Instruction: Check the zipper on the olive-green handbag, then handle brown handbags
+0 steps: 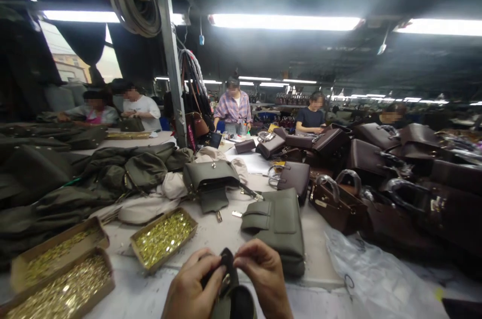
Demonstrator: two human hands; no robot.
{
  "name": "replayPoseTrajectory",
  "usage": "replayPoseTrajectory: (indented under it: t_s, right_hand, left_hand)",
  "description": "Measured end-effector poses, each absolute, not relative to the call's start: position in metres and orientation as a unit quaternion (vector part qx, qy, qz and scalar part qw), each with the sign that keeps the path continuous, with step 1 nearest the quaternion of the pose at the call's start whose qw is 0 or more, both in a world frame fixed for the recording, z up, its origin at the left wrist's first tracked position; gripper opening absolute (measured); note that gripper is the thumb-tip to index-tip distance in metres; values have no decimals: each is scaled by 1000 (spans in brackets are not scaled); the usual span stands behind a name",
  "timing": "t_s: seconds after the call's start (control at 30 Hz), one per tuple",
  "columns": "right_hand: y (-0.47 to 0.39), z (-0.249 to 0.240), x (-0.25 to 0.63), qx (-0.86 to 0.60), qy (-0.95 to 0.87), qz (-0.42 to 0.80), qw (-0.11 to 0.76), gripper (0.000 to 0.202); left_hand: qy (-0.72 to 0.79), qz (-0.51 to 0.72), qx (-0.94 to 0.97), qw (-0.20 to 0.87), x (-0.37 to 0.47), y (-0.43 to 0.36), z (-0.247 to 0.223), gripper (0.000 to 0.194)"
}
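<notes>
1. At six o'clock on the white table, close before me, I hold a dark strap piece between my two hands.
2. My left hand is closed narrow on the left side of the strap piece, thumb and fingers pinching it.
3. My right hand pinches the right side at the top, with the fingertips bent tightly; both hands touch each other almost over the piece.
4. Under my hands, an olive bag part with a dark opening is seen; I cannot tell if the strap is joined to it.
5. At nine o'clock I count three cardboard boxes of small gold hardware: one box near my hands, and two boxes at the left edge.
6. At twelve o'clock lie two olive handbags: a flat one just beyond my hands, and an open one further away.
7. At two o'clock stand many brown handbags, too crowded for exact counting.
8. Far behind, I count five people at the tables.
</notes>
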State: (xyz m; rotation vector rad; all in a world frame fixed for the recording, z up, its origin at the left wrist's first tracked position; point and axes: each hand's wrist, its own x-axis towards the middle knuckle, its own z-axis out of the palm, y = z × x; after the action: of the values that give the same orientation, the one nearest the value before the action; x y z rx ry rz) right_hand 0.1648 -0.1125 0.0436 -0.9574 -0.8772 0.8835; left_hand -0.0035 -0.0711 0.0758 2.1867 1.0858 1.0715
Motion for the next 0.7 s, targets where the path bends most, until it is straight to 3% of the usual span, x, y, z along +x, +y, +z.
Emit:
replayPoseTrajectory:
  t_s: [0.5, 0.7]
  right_hand:
    - [-126, 47, 154, -407, -360, 412, 732, 14]
    - [-123, 51, 146, -398, -298, 456, 738, 26]
  left_hand:
    - [407, 350, 794, 285, 2, -77, 86, 20]
    - [402, 360, 794, 281, 3, -77, 83, 20]
